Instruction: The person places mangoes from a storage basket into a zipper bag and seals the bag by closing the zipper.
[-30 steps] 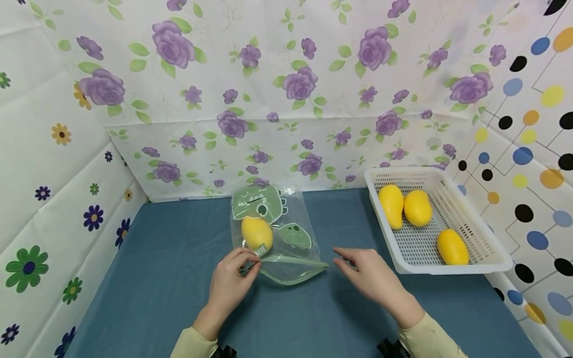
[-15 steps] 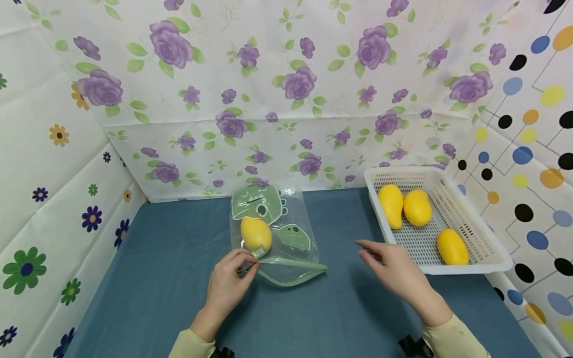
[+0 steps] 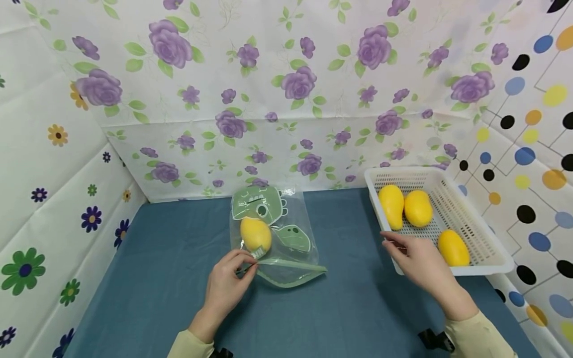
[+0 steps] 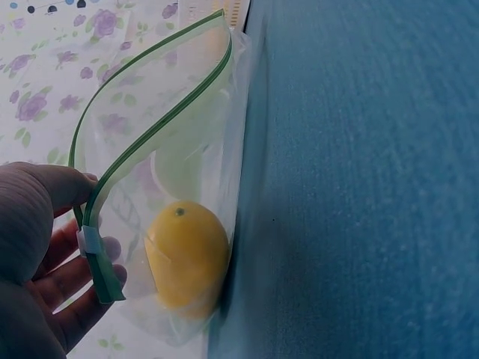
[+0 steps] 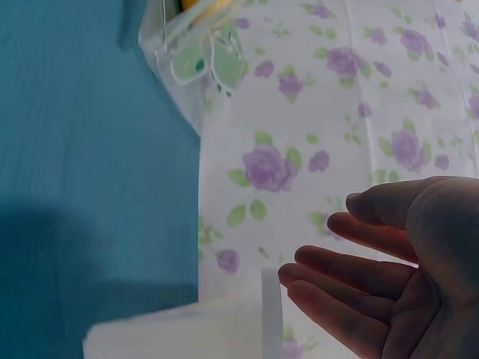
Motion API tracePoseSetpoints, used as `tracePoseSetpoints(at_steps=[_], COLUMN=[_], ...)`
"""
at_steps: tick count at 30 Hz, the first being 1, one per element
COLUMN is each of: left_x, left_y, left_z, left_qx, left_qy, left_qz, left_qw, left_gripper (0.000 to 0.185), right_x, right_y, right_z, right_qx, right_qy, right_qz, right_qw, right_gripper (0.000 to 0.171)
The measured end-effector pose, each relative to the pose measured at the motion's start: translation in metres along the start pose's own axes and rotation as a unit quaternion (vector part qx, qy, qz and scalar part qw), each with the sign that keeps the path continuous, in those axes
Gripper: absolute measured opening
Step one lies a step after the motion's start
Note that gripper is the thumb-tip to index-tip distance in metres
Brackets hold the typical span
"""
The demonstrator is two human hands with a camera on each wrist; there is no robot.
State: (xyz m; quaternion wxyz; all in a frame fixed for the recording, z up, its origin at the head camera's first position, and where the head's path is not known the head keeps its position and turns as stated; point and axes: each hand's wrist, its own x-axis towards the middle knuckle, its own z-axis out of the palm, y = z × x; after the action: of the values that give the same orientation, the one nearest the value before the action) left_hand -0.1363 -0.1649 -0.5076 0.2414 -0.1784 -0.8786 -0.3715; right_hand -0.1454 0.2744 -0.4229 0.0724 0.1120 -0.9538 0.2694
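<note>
Blue cloth table [image 3: 340, 318], walled by floral and dotted sheets. Clear zip bag [image 3: 275, 238] with green dinosaur print lies mid-table, one yellow mango [image 3: 255, 233] inside, mouth gaping toward the person. Left hand [image 3: 229, 286] pinches the bag's near-left mouth corner between thumb and fingers. Right hand [image 3: 418, 261], fingers loosely extended and holding nothing, hangs over the near rim of the white basket [image 3: 488, 248]; three mangoes [image 3: 453, 247] just beyond the fingertips.
</note>
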Motion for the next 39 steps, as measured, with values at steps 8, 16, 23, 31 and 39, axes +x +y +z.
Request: tracePoseSetpoints(at_steps=[8, 16, 23, 31, 39], left_x=[-0.001, -0.002, -0.003, -0.005, -0.005], left_y=[0.0, 0.002, 0.002, -0.002, -0.001], left_z=[-0.002, -0.004, -0.004, -0.003, -0.002], left_qx=[0.002, 0.008, 0.01, 0.0, -0.001], left_qy=[0.004, 0.001, 0.005, 0.006, 0.006], left_qz=[0.002, -0.007, -0.008, 0.001, -0.004], left_qw=[1.0, 0.9999, 0.9999, 1.0, 1.0], left_gripper=[0.009, 0.011, 0.016, 0.006, 0.014], right_x=[0.011, 0.026, 0.043, 0.059, 0.078], right_y=[0.019, 0.03, 0.051, 0.068, 0.088], right_z=[-0.015, -0.029, -0.037, -0.046, -0.055], right_qx=[-0.02, -0.045, -0.061, -0.072, -0.093], right_qy=[-0.003, -0.035, -0.066, -0.102, -0.125], right_qz=[0.007, 0.026, 0.064, 0.101, 0.117], right_qw=[1.0, 0.998, 0.994, 0.987, 0.981], right_gripper=[0.039, 0.044, 0.052, 0.06, 0.057])
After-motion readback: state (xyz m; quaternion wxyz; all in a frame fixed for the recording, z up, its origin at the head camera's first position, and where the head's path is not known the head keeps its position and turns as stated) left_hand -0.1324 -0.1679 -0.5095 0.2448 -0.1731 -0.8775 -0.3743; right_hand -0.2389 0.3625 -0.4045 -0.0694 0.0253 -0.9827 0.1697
